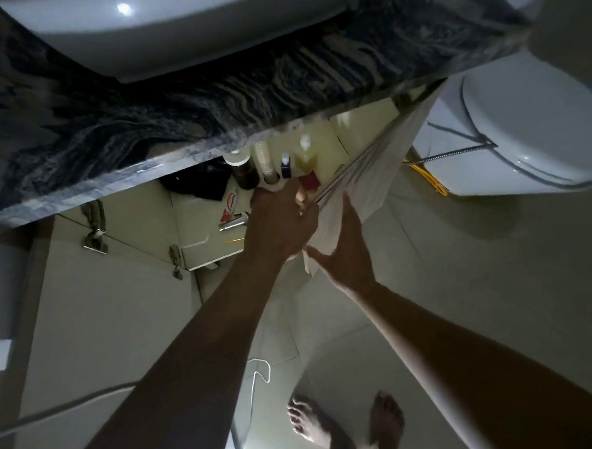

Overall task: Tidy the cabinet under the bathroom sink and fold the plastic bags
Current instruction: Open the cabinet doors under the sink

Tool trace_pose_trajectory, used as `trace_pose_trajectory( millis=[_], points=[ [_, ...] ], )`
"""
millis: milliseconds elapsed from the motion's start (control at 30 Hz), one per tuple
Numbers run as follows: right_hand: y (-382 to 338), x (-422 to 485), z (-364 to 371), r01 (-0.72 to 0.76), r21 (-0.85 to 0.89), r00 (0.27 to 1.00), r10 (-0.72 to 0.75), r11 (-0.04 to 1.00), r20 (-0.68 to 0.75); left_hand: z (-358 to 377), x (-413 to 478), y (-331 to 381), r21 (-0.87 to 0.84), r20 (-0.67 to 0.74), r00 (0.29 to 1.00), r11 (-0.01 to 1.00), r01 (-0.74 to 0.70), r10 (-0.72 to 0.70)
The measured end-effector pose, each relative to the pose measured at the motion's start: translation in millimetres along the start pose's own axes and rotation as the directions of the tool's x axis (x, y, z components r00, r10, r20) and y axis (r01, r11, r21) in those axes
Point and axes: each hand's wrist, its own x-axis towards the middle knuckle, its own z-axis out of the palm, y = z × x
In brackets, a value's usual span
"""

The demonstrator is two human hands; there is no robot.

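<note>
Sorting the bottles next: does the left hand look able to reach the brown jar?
Probably yes: the left hand is just below the brown jar in this view, and nothing stands between them.

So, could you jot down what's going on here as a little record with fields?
place: open cabinet under a dark marble countertop and white sink
inside: row of bottles, a black bag
left hand: reaching in just below the bottles; what it grips is unclear
right hand: open, fingers spread against a white bag, apparently plastic
nearby: toilet, tiled floor
</note>
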Motion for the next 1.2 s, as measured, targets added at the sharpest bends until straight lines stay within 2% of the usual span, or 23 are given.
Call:
trace_pose_trajectory(
  millis=[67,133,200,333,433,500,600,733,833,933,1200],
  points=[
    [2,-16,7,-0.239,0.115,0.971,0.235,0.964,0.049,3,-7,14,0.069,0.041,0.999,0.997,-0.035,0.032],
    [8,-30,7,-0.32,0.175,0.946,0.324,0.931,0.006,11,-13,30,0.13,0.095,0.991,0.986,-0.107,0.095],
    [14,-42,-1,-0.355,0.166,0.931,0.363,0.92,-0.023,20,-15,43,0.158,0.152,0.975,0.97,-0.187,0.163],
    [25,-64,-28,-0.362,0.089,0.929,0.366,0.928,-0.043,40,-12,61,0.122,0.272,0.946,0.969,-0.214,0.174],
    [36,-71,-50,-0.333,0.048,0.942,0.335,0.942,-0.017,66,-5,88,0.054,0.201,0.932,0.946,-0.319,0.303],
    [44,-74,-69,-0.313,0.024,0.95,0.313,0.95,-0.002,90,1,113,0.115,0.233,0.9,0.908,-0.402,0.368],
    [56,-85,-98,-0.338,0.051,0.94,0.34,0.94,-0.027,117,0,136,0.157,0.237,0.883,0.881,-0.447,0.406],
    [87,-99,-146,-0.405,-0.074,0.913,0.401,0.911,-0.07,148,-3,153,0.181,0.215,0.822,0.806,-0.563,0.527],
    [108,-102,-185,-0.44,-0.057,0.894,0.431,0.896,-0.124,169,2,176,0.154,0.253,0.798,0.791,-0.592,0.547],
    [122,-96,-219,-0.519,-0.052,0.843,0.501,0.853,-0.196,186,9,196,0.181,0.276,0.779,0.766,-0.617,0.562],
    [137,-81,-255,-0.647,-0.062,0.76,0.636,0.76,-0.133,210,13,223,0.211,0.283,0.816,0.797,-0.566,0.505]
  ],
)
